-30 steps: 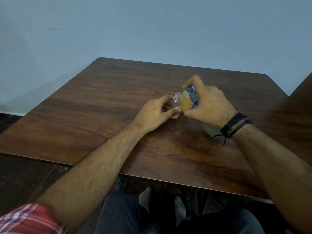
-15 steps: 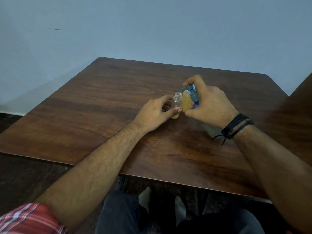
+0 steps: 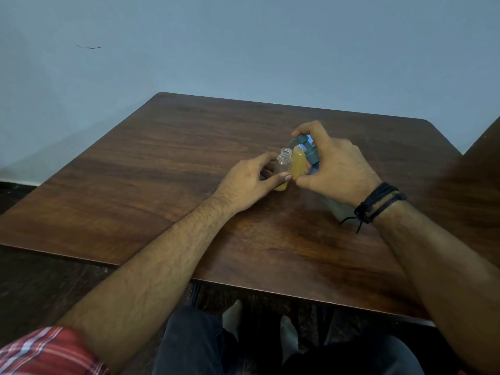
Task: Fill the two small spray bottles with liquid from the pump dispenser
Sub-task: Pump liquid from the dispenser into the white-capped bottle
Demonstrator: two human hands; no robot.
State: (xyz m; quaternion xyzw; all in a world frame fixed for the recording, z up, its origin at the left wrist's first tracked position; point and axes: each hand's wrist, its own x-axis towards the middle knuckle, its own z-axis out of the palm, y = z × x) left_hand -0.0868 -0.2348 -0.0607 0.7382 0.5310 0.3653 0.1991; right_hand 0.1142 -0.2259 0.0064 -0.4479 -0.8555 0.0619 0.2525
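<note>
A small clear spray bottle (image 3: pixel 284 165) stands on the table with its neck open and no cap, a little yellow liquid at its bottom. My left hand (image 3: pixel 249 182) grips it between thumb and fingers. Right beside it stands a second small bottle (image 3: pixel 298 166), full of yellow liquid. My right hand (image 3: pixel 335 169) wraps the pump dispenser. Its index finger lies over the grey pump head (image 3: pixel 304 143), whose spout curves above the open neck. The dispenser's pale body (image 3: pixel 338 211) shows under my wrist; the rest is hidden.
The dark wooden table (image 3: pixel 176 171) stands against a pale blue wall. Its near edge runs just above my knees. A second dark surface (image 3: pixel 484 169) adjoins at the right. Black cords circle my right wrist.
Almost nothing differs. The pump head sits slightly higher under my right index finger. Both hands keep their places and their holds.
</note>
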